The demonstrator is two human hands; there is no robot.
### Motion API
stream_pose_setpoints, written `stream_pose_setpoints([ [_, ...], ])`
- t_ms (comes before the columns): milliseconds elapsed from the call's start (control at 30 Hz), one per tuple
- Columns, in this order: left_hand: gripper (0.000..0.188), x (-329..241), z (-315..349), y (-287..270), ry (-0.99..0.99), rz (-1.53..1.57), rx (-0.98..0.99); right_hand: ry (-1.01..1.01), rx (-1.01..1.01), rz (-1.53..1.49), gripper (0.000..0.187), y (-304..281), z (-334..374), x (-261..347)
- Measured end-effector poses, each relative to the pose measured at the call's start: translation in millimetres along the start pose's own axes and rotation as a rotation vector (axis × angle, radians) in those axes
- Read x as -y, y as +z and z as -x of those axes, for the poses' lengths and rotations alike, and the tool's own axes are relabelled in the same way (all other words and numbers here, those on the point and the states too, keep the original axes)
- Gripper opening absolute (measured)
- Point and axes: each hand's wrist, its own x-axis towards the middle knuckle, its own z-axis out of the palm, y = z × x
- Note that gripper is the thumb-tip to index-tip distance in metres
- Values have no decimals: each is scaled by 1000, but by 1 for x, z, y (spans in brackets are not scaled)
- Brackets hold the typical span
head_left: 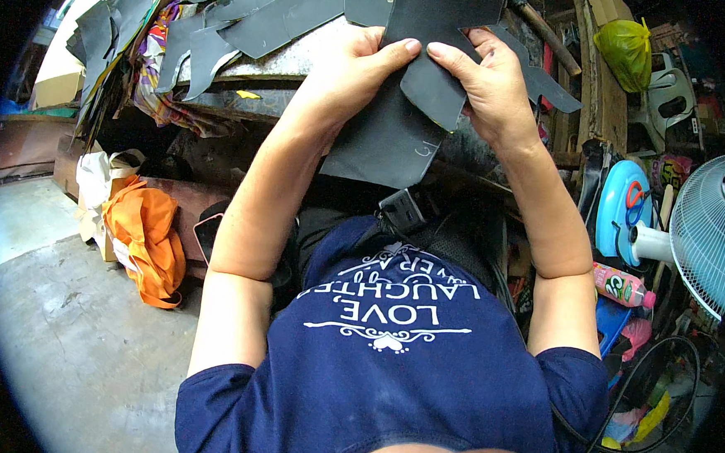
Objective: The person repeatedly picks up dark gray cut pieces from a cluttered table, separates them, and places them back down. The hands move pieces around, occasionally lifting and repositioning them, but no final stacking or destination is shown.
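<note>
A flat black cut sheet (446,16), leather-like, is held up at the near edge of the workbench. My left hand (360,68) is closed on its left side, thumb pressed on top. My right hand (496,85) grips the right side the same way, the thumbs almost meeting. Between the hands a narrow tongue-shaped part (434,94) points down toward me. Under it, a wider black piece (384,145) with a small pale mark hangs past the bench edge toward my lap. Whether these parts are joined I cannot tell. My fingers beneath the sheet are mostly hidden.
Several cut black pieces (288,23) lie on the bench's left. A wooden handle (544,34) lies at the far right. To my right stand a white fan (707,231) and a pink bottle (620,285). Orange cloth (142,234) hangs at left.
</note>
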Motion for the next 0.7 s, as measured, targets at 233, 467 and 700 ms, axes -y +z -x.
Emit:
stream_pose_setpoints([
  [233, 31, 4, -2, 5, 42, 39, -69, 75, 81, -153, 48, 3, 12, 9],
  [467, 33, 3, 0, 10, 57, -25, -83, 39, 75, -151, 52, 1, 18, 7],
  [700, 33, 1, 1, 11, 61, -36, -82, -116, 9, -99, 54, 11, 20, 3],
])
